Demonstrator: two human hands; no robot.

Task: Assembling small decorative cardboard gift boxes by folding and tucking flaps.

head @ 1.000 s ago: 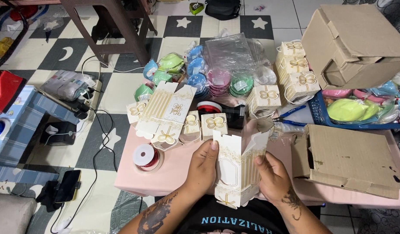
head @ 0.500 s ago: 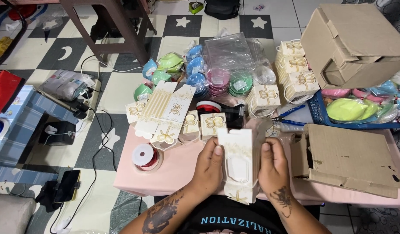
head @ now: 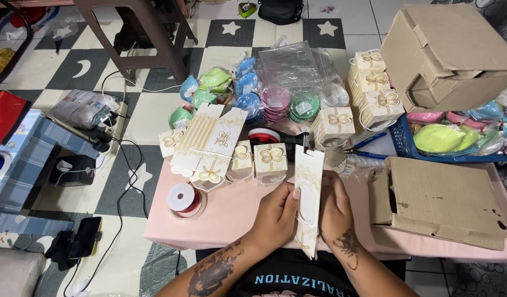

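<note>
Both my hands hold a white and gold flat gift-box blank point(head: 309, 192), stood on edge over the pink table point(head: 231, 214). My left hand point(head: 276, 212) presses its left face with the thumb on the card. My right hand point(head: 335, 212) grips its right side, partly hidden behind the card. Just beyond, two folded small gift boxes with gold bows point(head: 270, 161) stand on the table, next to a pile of flat blanks point(head: 207, 146).
A red ribbon spool point(head: 185, 198) lies at the table's left. Brown cardboard boxes sit at the right point(head: 437, 201) and far right point(head: 451, 52). More finished boxes point(head: 374, 82), coloured pouches point(head: 242, 93), blue pliers point(head: 366, 146) and a blue basket point(head: 457, 137) lie beyond. Cables and a phone point(head: 84, 237) are on the floor.
The opened-out blank has been pressed together into a narrow folded shape between my hands. Both hands have closed in toward each other.
</note>
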